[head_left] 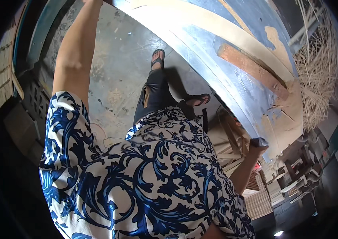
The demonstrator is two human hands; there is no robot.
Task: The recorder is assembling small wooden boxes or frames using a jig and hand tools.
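Concrete floor (115,44) shows below the metal-faced tabletop (201,59), seemingly heavy, stiff and slick, best held by its rim. The right hand (258,148) has fingers curled on its edge; the cropped left hand's (92,1) fingers cannot be judged.

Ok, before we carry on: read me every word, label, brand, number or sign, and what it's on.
Readable text: none.
The metal surface and reddish block: no lettering I can see.
The patterned shirt: blue scrollwork only.
The clutter beyond the right hand: too small and blurred to tell.
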